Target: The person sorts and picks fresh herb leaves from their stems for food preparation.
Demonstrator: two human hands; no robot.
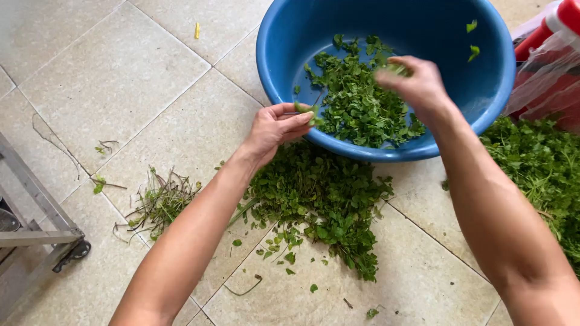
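Observation:
A big blue plastic basin (pixel 483 102) stands on the tiled floor at the top and holds a heap of picked green leaves (pixel 356 102). My left hand (pixel 275 127) hovers at the basin's near rim, fingers pinched on a small leafy sprig (pixel 308 111). Over the basin, my right hand (pixel 417 84) is closed on a few green leaves, blurred. On the floor below the basin lies a pile of leafy green herbs (pixel 320 199). A larger heap of the same herbs (pixel 544 169) lies at the right edge.
Bare stems and roots (pixel 160 202) are strewn on the tiles at left. A grey metal trolley frame with a caster wheel (pixel 75 250) stands at the left edge. A red object under clear plastic (pixel 550 66) sits at the top right.

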